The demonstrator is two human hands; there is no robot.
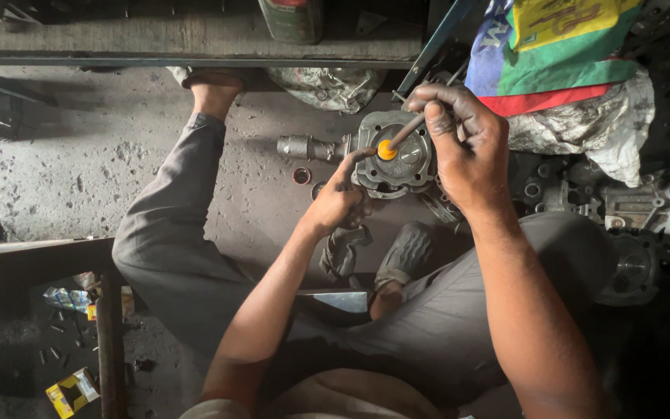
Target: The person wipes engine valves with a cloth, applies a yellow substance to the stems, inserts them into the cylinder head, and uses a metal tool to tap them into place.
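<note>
The right hand (pixel 467 147) is closed in a fist around a thin stick tool (pixel 406 129), whose orange-tipped end (pixel 386 150) rests on the metal cylinder head (pixel 395 153) lying on the concrete floor (pixel 79 163). The left hand (pixel 340 200) is loosely curled, its forefinger extended and touching the head's near-left rim, just beside the orange tip. A threaded metal fitting (pixel 308 147) and a small ring (pixel 302 176) lie just left of the left hand. Engine parts (pixel 622 209) crowd the right of the right hand. Bare floor lies open well left of both hands.
</note>
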